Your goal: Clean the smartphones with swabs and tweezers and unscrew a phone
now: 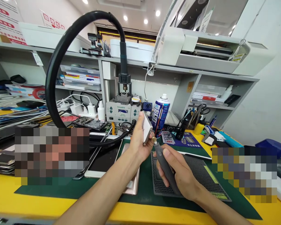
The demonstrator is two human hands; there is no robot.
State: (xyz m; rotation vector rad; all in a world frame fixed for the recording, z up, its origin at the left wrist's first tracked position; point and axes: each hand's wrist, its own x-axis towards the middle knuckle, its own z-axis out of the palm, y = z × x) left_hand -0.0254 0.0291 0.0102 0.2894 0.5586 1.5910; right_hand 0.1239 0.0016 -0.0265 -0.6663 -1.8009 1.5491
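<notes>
In the middle of the head view, my left hand [140, 140] grips a thin silver-white phone-like device [146, 128], held up and tilted on edge above the bench. My right hand [181, 172] is wrapped round a dark grey handheld tool [165, 167] with a brass-coloured collar. The tool's tip points at the lower end of the device, close to my left fingers; whether it touches is too small to tell. Below my right hand lies a dark grey perforated mat [199, 168]. Tablets with white and rose-gold edges [98, 174] lie beneath my left forearm.
A green work mat [145, 203] covers the yellow bench. Behind stand a grey control station [123, 112], a thick black hose [51, 75] arching left, and a blue spray can [159, 115]. Scissors and tools [201, 112] stand at right. Two areas are pixelated.
</notes>
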